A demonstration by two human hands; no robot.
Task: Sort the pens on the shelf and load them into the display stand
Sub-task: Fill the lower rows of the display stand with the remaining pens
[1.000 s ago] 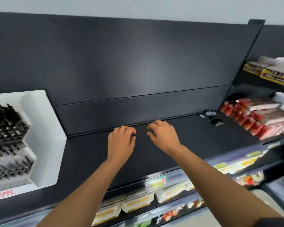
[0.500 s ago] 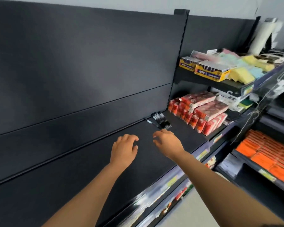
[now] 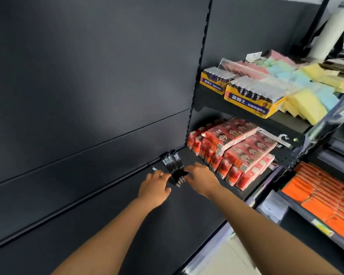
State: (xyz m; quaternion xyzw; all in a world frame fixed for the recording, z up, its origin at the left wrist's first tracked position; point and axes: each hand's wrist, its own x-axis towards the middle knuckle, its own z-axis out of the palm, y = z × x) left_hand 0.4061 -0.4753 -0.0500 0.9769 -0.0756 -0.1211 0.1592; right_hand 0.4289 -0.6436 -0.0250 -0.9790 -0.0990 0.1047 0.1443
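Pens point(image 3: 172, 166) — a small bunch of black barrels lying side by side on the dark shelf point(image 3: 107, 225), far back by the back panel point(image 3: 87, 76), metal tips pointing toward the shelf's front edge. There are pale marks on the barrels, too blurred to read. One stray pen point(image 3: 153, 168) lies just left of the bunch, close to the panel.

The left hand point(image 3: 154, 186) is palm down and low over the shelf, forearm stretched forward, fingers loosely extended with their tips just beside the bunch's left side. Its grip is slack and holds nothing. The right hand point(image 3: 202, 176) comes in from the other side, wrist slightly raised, fingers reaching straight to the tip end of the bunch. They seem to touch it, but blur hides the contact. Its grip is not closed round anything either. The bunch sits between the two hands.

Just right of the pens is a stack of red packs point(image 3: 236, 151) with white barcode stickers; the print is illegible. On the shelf above are two yellow boxes point(image 3: 252, 98) of batteries, each with a blue band carrying white Chinese characters that I cannot read with confidence. Beside them lie pastel packs point(image 3: 306, 82) in pink, green, blue and yellow. A white roll point(image 3: 334, 30) leans at the top right. Lower right is a rack of orange packs point(image 3: 322, 201) — a price tag on its rail, unreadable.
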